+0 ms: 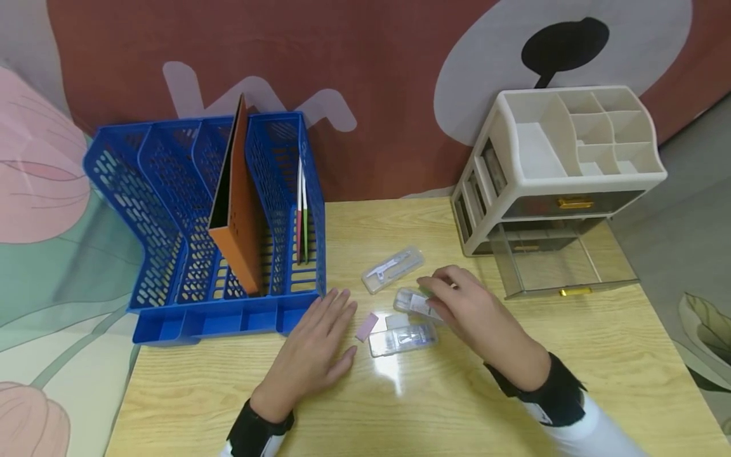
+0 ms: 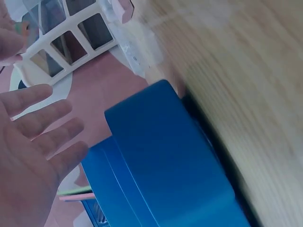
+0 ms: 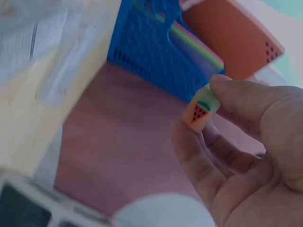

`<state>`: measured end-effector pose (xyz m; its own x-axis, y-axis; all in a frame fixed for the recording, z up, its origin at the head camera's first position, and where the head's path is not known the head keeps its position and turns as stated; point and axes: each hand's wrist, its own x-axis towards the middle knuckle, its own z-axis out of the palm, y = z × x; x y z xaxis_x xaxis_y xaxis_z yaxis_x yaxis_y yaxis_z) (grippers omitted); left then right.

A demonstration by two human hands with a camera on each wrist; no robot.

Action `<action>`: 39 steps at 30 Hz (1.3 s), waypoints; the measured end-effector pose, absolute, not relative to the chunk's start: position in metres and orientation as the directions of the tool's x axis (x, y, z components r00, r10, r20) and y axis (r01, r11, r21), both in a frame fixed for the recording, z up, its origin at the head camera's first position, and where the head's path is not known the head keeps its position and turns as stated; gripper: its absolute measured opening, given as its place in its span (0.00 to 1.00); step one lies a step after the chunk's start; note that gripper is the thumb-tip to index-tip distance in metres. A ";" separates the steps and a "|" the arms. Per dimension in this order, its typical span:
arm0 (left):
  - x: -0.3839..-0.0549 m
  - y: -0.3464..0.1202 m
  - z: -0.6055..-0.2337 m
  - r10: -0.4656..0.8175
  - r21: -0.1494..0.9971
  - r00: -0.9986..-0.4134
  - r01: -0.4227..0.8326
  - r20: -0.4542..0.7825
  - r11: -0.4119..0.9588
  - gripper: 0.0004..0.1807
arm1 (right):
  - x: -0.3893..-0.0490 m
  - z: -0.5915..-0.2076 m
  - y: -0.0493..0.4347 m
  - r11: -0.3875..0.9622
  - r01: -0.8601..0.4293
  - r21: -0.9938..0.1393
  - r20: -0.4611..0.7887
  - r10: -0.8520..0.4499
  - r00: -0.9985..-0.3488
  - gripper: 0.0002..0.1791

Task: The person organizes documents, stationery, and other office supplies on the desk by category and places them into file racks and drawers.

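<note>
Block (image 3: 200, 113): green, orange, watermelon-printed; right hand (image 1: 476, 313) pinches it; left hand (image 1: 311, 346) outstretched.

a small block (image 3: 202, 109), pale green and orange, printed with a red watermelon wedge, is pinched tilted between thumb and fingers of the right hand (image 3: 274, 175), over the pale wood-grained desk (image 1: 440, 412).

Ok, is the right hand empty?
No, the right hand pinches a small block with a watermelon picture on it.
</note>
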<state>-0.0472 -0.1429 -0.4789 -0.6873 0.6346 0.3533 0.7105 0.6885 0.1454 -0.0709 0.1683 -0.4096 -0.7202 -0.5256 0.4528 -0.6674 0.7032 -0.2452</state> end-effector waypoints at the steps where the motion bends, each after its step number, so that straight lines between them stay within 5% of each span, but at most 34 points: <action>1: -0.047 -0.142 -0.479 0.638 0.146 -0.692 0.708 0.338 0.691 0.38 | -0.071 -0.407 0.174 0.707 -0.666 -0.239 0.469 -0.516 -0.716 0.21; 4: -0.047 -0.139 -0.480 0.644 0.142 -0.703 0.701 0.302 0.699 0.39 | -0.073 -0.399 0.189 0.713 -0.659 -0.237 0.507 -0.489 -0.710 0.13; 8: -0.048 -0.137 -0.479 0.642 0.141 -0.713 0.693 0.282 0.707 0.40 | -0.076 -0.389 0.210 0.745 -0.625 -0.235 0.514 -0.451 -0.730 0.26; 15: -0.050 -0.136 -0.477 0.641 0.140 -0.725 0.683 0.251 0.717 0.38 | -0.080 -0.374 0.247 0.835 -0.513 -0.200 0.496 -0.365 -0.788 0.33; 19: -0.050 -0.136 -0.477 0.639 0.135 -0.730 0.677 0.242 0.723 0.38 | -0.086 -0.372 0.264 0.862 -0.470 -0.189 0.489 -0.333 -0.807 0.19; 23: -0.050 -0.137 -0.477 0.636 0.129 -0.733 0.674 0.241 0.727 0.38 | -0.095 -0.376 0.279 0.875 -0.452 -0.174 0.479 -0.326 -0.815 0.27; 39: -0.051 -0.136 -0.482 0.660 0.093 -0.723 0.686 0.204 0.722 0.38 | -0.135 -0.405 0.310 0.895 -0.411 -0.173 0.307 -0.347 -0.886 0.18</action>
<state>-0.0507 -0.1357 -0.4818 -0.7226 0.6603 0.2043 0.6858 0.7219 0.0926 -0.1355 0.3095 -0.4051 -0.8861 -0.3474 0.3068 -0.4109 0.8951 -0.1731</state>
